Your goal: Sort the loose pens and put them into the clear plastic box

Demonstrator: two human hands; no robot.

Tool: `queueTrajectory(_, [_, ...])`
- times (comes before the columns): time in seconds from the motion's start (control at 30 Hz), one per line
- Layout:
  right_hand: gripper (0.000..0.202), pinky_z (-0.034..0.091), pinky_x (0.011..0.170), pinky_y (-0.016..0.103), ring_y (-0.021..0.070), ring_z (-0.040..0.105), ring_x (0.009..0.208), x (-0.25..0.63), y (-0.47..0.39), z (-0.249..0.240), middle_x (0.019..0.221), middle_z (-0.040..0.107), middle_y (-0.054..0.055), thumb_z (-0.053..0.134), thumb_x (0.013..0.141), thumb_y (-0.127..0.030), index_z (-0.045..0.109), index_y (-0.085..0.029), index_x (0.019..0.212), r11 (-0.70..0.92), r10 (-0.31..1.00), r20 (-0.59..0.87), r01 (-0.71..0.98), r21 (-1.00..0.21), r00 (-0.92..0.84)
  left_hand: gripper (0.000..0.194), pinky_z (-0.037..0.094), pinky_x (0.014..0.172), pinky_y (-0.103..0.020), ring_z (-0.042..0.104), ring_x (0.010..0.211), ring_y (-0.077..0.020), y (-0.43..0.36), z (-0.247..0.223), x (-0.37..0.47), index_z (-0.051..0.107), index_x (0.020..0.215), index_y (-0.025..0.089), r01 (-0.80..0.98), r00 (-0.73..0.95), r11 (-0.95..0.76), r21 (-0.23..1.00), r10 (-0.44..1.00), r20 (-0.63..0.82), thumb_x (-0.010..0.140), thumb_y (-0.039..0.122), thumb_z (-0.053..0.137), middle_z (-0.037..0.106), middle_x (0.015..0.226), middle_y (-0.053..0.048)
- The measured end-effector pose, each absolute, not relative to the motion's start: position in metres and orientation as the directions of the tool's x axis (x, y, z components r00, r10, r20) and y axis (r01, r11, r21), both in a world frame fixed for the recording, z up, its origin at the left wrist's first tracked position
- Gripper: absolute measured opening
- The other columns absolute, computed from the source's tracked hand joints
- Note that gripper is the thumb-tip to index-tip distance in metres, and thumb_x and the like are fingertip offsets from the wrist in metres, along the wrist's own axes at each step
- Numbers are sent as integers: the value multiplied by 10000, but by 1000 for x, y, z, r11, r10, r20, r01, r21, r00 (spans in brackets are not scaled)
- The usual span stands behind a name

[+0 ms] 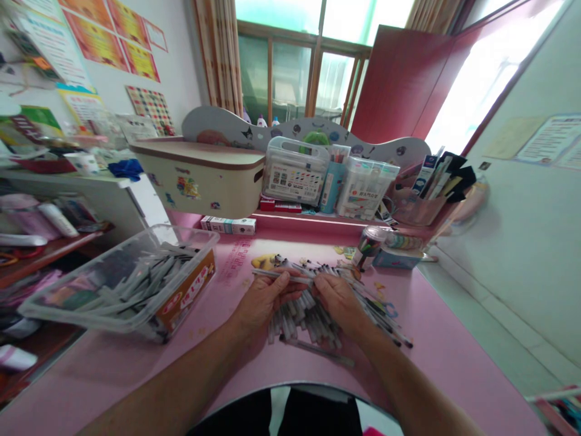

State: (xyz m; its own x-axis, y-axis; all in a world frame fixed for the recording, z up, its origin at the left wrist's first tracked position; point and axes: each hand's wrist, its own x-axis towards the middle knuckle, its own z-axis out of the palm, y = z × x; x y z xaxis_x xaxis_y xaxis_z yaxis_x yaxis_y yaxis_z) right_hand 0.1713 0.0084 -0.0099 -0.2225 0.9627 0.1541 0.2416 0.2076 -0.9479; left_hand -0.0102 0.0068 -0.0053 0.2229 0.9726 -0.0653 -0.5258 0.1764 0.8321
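Observation:
A slim translucent pen (267, 274) is held level in front of me, over the middle of the desk. My left hand (265, 297) is closed around it with the thumb on top. My right hand (338, 297) pinches the pen's right end, and its fingertips partly hide that end. Under both hands lies a heap of similar pens (306, 315) with clear barrels and dark tips. One loose pen (318, 351) lies apart, nearer to me. To the left, a clear plastic box (109, 321) with an orange label holds many more pens.
On the pink desk (218, 357), a small narrow carton (229, 225) lies beyond the box. A clear jar of pens (367, 245) stands at right. Behind are a cream storage bin (204, 181), marker cases (297, 172) and a full pen holder (420, 203). Shelves stand at far left.

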Motion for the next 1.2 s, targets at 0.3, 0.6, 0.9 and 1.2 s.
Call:
queueTrajectory(0.3, [293, 256, 485, 251, 124, 324, 514, 168, 5, -7, 598, 378, -62, 465, 954, -475, 534, -219, 829, 140, 967, 114, 99, -985, -228, 232, 599, 732, -230, 752, 826, -179, 6, -5, -11, 751, 911, 125, -533, 217, 179, 827, 974, -71, 791, 320, 790, 791, 919, -105])
queueTrajectory(0.6, [247, 265, 485, 239, 117, 351, 521, 166, 4, -6, 617, 401, -76, 609, 869, -451, 522, -229, 934, 106, 964, 108, -21, -994, -244, 140, 596, 725, -229, 748, 795, -165, 4, -2, -8, 745, 877, 134, -566, 207, 191, 802, 975, -87, 818, 259, 761, 791, 909, -93])
queueTrajectory(0.9, [240, 277, 493, 236, 114, 367, 538, 164, 3, -9, 625, 428, -67, 616, 870, -439, 523, -222, 829, 127, 967, 120, 18, -992, -227, 109, 597, 711, -215, 747, 796, -160, 7, -2, -9, 741, 890, 121, -566, 209, 185, 803, 975, -78, 865, 219, 702, 787, 901, -95])
queueTrajectory(1.2, [406, 247, 470, 258, 129, 363, 518, 163, 6, -15, 571, 424, -41, 443, 981, -481, 494, -220, 674, 180, 972, 152, 154, -971, -179, 131, 605, 695, -224, 753, 792, -177, 9, -8, -11, 745, 880, 119, -543, 207, 164, 823, 977, -59, 830, 240, 746, 787, 896, -106])
